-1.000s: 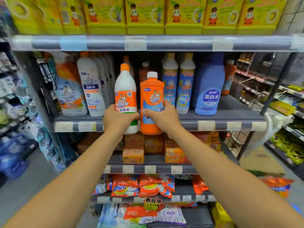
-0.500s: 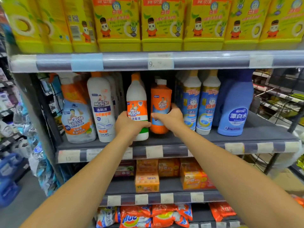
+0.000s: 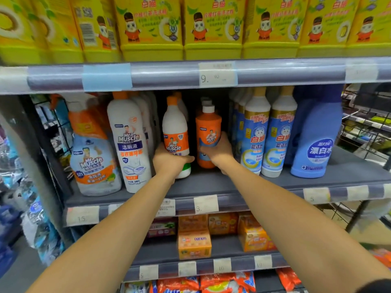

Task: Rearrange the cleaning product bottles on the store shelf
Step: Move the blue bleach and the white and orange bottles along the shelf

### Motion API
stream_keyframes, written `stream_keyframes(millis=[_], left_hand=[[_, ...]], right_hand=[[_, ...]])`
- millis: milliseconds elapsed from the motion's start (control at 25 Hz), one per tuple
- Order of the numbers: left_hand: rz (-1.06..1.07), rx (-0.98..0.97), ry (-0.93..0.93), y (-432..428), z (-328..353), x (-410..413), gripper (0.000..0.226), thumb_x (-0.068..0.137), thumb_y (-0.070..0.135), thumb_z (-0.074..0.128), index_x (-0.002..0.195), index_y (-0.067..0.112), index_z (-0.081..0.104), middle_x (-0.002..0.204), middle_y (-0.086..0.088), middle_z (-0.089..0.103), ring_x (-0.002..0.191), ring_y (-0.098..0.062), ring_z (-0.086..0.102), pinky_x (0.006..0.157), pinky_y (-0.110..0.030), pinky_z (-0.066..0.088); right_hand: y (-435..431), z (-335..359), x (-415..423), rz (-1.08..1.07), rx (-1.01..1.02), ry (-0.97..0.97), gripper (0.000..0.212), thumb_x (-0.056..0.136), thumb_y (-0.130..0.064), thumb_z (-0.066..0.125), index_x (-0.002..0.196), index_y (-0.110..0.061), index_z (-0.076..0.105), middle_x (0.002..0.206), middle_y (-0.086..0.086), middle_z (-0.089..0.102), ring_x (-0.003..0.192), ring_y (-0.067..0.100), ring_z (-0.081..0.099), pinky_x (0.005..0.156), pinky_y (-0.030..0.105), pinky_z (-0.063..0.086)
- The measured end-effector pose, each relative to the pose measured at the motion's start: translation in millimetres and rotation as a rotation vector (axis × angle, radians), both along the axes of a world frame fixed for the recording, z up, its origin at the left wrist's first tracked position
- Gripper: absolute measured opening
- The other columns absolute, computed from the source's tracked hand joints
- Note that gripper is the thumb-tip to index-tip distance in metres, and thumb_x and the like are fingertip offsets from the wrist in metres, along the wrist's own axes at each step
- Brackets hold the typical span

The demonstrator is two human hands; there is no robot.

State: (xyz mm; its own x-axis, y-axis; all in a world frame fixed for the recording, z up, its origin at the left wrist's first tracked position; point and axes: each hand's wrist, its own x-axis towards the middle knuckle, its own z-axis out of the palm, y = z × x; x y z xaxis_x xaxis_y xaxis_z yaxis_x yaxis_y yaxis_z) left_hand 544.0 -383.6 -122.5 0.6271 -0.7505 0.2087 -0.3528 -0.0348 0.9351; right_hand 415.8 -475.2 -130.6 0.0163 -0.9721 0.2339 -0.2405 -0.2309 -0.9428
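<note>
Head view: left grip (image 3: 169, 160) clasps the white bottle (image 3: 175, 132), right grip (image 3: 218, 151) the orange bottle (image 3: 208, 132); both stand mid-shelf (image 3: 211, 185), seemingly placed, release pending, neighbours beside unsorted.

A shop aisle — grey metal shelving (image 3: 211, 185) with paper price tags (image 3: 217, 74) along each edge strip, rows of identical cleaning bottles (image 3: 256, 132) facing outward, yellow boxed goods (image 3: 212, 28) stacked above, packaged soaps (image 3: 194, 245) below.

Grey shelf (image 3: 211, 185) w/ spray bottle (image 3: 93, 157), white, orange & blue bottles (image 3: 315, 142) upright.
</note>
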Motion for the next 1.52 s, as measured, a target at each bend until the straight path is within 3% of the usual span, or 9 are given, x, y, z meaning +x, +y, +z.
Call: stream_keyframes(millis=[160,320,480,600,800,1080,1320,1520], left_hand=[[-0.028,0.018,-0.037,-19,-4,3,0.080,0.049,0.028,0.093,0.116,0.011,0.054,0.118,-0.011,0.067,0.106,-0.029,0.064,0.088,-0.041,0.054],[-0.032,0.036,-0.085,-28,-8,1,0.082,0.049,0.033,0.092,0.118,0.013,0.054,0.119,-0.010,0.066,0.107,-0.027,0.063,0.083,-0.031,0.049],[-0.038,0.093,-0.132,-31,-14,2,0.093,0.045,0.036,0.094,0.123,0.013,0.048,0.123,-0.009,0.064,0.111,-0.027,0.062,0.083,-0.028,0.047],[-0.039,0.208,-0.155,-31,-22,6,0.094,0.044,0.033,0.094,0.123,0.011,0.049,0.123,-0.010,0.063,0.111,-0.028,0.062,0.090,-0.036,0.054],[-0.045,0.234,-0.245,-34,-20,9,0.071,0.050,0.037,0.087,0.113,0.014,0.064,0.110,-0.007,0.071,0.096,-0.025,0.068,0.081,-0.036,0.058],[-0.079,0.173,-0.225,-45,-21,15,0.078,0.050,0.030,0.093,0.119,0.010,0.063,0.119,-0.011,0.069,0.106,-0.027,0.066,0.089,-0.038,0.055],[-0.054,0.182,-0.237,-48,-26,14,0.077,0.050,0.033,0.092,0.117,0.010,0.063,0.118,-0.010,0.069,0.104,-0.027,0.067,0.080,-0.030,0.051],[-0.087,0.253,-0.287,-44,-20,8,0.075,0.061,0.029,0.088,0.124,0.009,0.054,0.125,-0.013,0.064,0.111,-0.032,0.062,0.081,-0.032,0.048]], right_hand=[[-8,-4,3,-0.022,-0.019,-0.015,0.073,0.066,-0.019,0.082,0.128,-0.016,0.045,0.114,0.002,0.059,0.095,0.013,0.054,0.079,0.029,0.041],[-11,-10,5,-0.034,0.012,0.062,0.069,0.069,-0.027,0.080,0.128,-0.015,0.045,0.123,0.007,0.060,0.107,0.022,0.058,0.081,0.026,0.040],[-9,-21,1,-0.020,0.030,0.315,0.076,0.061,-0.033,0.082,0.126,-0.011,0.050,0.124,0.006,0.060,0.112,0.023,0.060,0.088,0.029,0.051],[-8,-22,-4,-0.003,-0.032,0.455,0.068,0.061,-0.034,0.082,0.121,-0.014,0.057,0.120,0.007,0.063,0.106,0.024,0.062,0.083,0.029,0.052],[-5,-21,-4,-0.049,-0.021,0.450,0.057,0.064,-0.042,0.077,0.115,-0.022,0.061,0.115,0.002,0.067,0.102,0.023,0.065,0.072,0.022,0.048],[-9,-25,-1,-0.088,-0.066,0.520,0.055,0.069,-0.048,0.069,0.118,-0.024,0.060,0.117,0.002,0.066,0.104,0.025,0.065,0.072,0.020,0.044],[-10,-24,-1,-0.104,-0.095,0.560,0.042,0.072,-0.045,0.067,0.109,-0.026,0.062,0.108,0.002,0.068,0.097,0.026,0.066,0.066,0.020,0.040],[-4,-21,-1,-0.058,-0.035,0.598,0.046,0.074,-0.046,0.064,0.113,-0.023,0.059,0.110,0.005,0.065,0.099,0.027,0.064,0.069,0.021,0.043]])
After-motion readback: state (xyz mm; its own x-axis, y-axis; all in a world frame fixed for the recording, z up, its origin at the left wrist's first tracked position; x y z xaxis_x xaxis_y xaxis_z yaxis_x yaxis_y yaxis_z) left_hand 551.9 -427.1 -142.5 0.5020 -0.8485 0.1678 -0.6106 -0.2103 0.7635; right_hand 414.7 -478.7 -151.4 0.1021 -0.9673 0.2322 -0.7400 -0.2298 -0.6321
